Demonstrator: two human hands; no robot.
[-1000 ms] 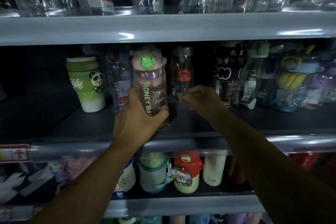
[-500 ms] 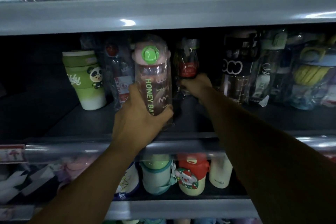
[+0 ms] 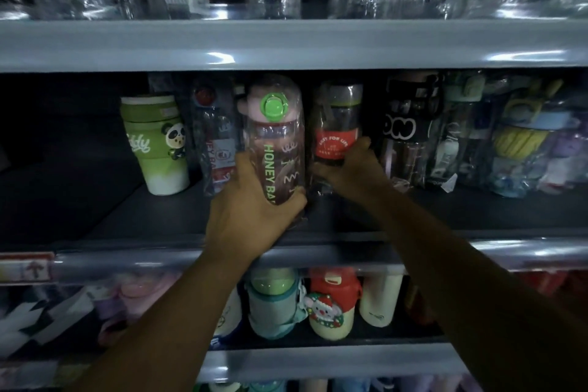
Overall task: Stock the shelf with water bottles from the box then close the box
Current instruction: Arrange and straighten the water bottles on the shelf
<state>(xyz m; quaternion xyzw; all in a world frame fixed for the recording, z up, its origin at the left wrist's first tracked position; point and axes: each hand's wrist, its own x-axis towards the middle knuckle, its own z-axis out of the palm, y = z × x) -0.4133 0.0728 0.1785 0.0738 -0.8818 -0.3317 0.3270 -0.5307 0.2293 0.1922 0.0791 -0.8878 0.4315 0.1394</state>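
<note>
Pink-capped clear plastic water bottle (image 3: 273, 143) with a green button and "HONEY" lettering, wrapped in film, stands tilted slightly over the front of the dark middle shelf (image 3: 127, 216), and my left hand (image 3: 251, 219) wraps round its lower half, thumb across the front. Just beside it on the right, my right hand (image 3: 353, 169) curls round a clear bottle with a red label (image 3: 337, 124). Behind on the left stand a film-wrapped bottle with a red cap (image 3: 216, 143) and a green panda cup (image 3: 152, 149); a black-lidded bottle (image 3: 407, 130) crowds the right. Below are a mint-sleeved bottle (image 3: 273, 305), a red Santa bottle (image 3: 332, 305) and a cream flask (image 3: 380, 299).
</note>
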